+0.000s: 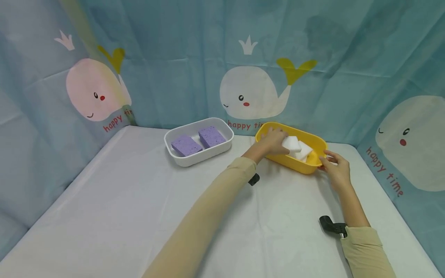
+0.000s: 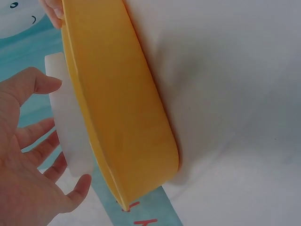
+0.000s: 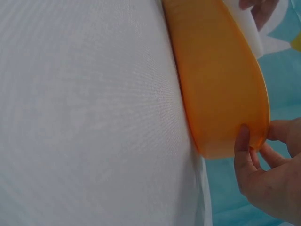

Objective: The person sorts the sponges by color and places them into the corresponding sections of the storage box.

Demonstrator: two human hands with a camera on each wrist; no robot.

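Observation:
At the back right of the table stands a yellow basin (image 1: pixel 292 163) with white sponge blocks (image 1: pixel 304 150) inside. My left hand (image 1: pixel 272 142) reaches over its left part and grips one white block (image 2: pixel 70 122), which rises above the rim. Thumb and fingers spread around that block in the left wrist view. With my right hand (image 1: pixel 338 172) I pinch the basin's right end, fingers on both sides of the rim, as the right wrist view shows. The left hand partly covers the blocks in the head view.
Left of the yellow basin is a white basin (image 1: pixel 205 155) holding two purple sponges (image 1: pixel 186 145). A white cloth (image 1: pixel 139 216) covers the table. Blue curtains (image 1: pixel 180 77) with whale prints hang right behind the basins and along both sides.

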